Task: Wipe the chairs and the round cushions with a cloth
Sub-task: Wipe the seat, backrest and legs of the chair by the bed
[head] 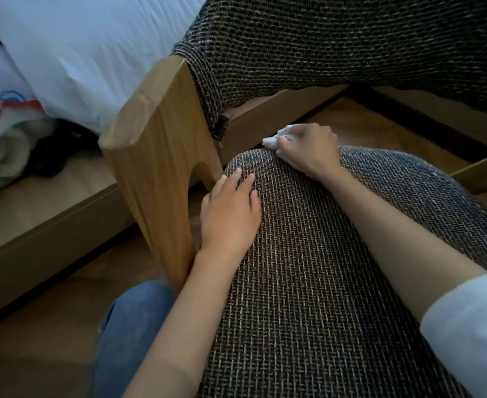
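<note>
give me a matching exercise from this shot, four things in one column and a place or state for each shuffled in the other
Things:
1. left hand
2. right hand
3. cloth
4. wooden chair leg

Places or states:
a. stands left of the cushion
b. rests flat on the cushion
c. white, bunched at the cushion's far edge
d. grips the cloth

Pairs: 1-b, 2-d, 3-c, 4-a

narrow gap between round cushion [322,268] and wooden chair leg [156,168], open floor [380,124] past the far edge
</note>
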The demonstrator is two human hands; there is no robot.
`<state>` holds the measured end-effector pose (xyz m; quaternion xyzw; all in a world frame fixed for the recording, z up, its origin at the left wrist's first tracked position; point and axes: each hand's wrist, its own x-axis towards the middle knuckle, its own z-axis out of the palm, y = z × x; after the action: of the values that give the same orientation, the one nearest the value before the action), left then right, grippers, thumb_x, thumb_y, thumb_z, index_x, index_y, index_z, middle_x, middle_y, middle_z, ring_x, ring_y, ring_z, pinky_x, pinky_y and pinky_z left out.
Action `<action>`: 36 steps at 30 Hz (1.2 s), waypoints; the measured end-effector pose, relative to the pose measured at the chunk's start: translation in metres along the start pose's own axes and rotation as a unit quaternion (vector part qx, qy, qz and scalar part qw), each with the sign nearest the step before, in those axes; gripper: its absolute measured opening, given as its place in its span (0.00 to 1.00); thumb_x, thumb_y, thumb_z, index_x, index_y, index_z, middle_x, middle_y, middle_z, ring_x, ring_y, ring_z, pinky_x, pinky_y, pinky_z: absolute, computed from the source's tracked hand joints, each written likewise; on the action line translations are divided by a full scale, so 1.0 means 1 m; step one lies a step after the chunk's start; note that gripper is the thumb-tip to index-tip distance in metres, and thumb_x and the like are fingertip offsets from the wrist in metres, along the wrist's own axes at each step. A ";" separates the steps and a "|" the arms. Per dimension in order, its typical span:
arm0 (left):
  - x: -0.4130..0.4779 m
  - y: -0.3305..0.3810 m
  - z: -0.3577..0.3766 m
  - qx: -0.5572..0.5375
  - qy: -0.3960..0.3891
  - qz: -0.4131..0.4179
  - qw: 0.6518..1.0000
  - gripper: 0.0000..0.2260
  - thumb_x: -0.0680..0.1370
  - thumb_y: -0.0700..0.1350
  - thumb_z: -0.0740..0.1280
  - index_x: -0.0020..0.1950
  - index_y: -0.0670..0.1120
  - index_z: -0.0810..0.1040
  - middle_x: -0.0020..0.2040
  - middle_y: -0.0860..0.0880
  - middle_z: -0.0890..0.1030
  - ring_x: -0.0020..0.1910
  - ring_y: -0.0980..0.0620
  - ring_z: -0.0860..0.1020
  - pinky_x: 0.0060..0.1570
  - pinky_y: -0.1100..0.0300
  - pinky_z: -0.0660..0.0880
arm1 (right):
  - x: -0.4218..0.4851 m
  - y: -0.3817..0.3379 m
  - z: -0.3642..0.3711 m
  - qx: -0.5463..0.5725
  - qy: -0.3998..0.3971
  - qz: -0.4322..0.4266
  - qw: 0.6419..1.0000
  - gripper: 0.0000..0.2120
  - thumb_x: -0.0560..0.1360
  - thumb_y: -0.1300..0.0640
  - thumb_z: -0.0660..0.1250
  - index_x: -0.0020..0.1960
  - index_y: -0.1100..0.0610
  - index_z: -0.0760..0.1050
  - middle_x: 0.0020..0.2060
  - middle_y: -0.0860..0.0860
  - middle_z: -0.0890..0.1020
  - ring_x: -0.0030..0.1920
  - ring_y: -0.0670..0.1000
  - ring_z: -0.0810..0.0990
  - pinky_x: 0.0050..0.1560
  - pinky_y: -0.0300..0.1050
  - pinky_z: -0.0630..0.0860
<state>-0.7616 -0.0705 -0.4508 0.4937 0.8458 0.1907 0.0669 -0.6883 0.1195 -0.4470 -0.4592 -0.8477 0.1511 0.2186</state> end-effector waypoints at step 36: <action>-0.032 0.004 -0.009 0.029 -0.001 0.008 1.000 0.21 0.83 0.53 0.52 0.75 0.50 0.62 0.76 0.49 0.61 0.75 0.47 0.58 0.73 0.52 0.56 | -0.066 -0.007 -0.017 0.052 0.015 -0.080 0.995 0.09 0.72 0.47 0.67 0.50 0.45 0.83 0.40 0.41 0.83 0.45 0.48 0.81 0.43 0.40 0.72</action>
<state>-0.7447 -0.0982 -0.4433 0.5027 0.8467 0.1663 0.0521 -0.6524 0.0607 -0.4453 -0.3801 -0.8694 0.1696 0.2662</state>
